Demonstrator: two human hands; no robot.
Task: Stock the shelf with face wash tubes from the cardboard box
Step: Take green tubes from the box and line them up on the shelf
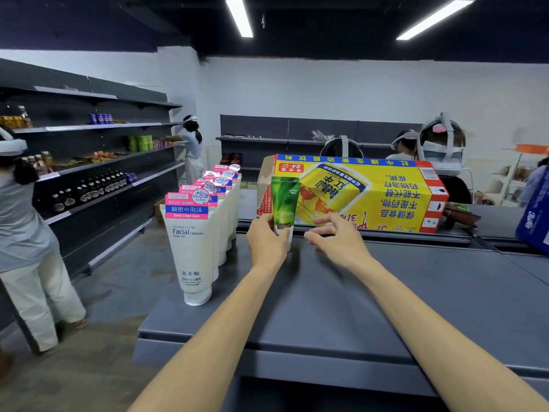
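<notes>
A green face wash tube [285, 200] stands upright on the grey shelf top [341, 298], and my left hand [266, 242] grips its lower part. My right hand [337, 237] hovers just right of the tube, fingers spread and holding nothing. Behind both stands the yellow cardboard box [356, 193], printed with a can and upside-down lettering. To the left, a row of several white facial cleanser tubes [191, 248] stands cap-down, running back along the shelf's left edge.
A dark wall shelf [98, 162] with bottles and snacks runs along the left, with a person [26, 233] working at it and another further back. People wearing headsets [439, 150] stand behind the box. A blue package [534, 215] sits at the right edge.
</notes>
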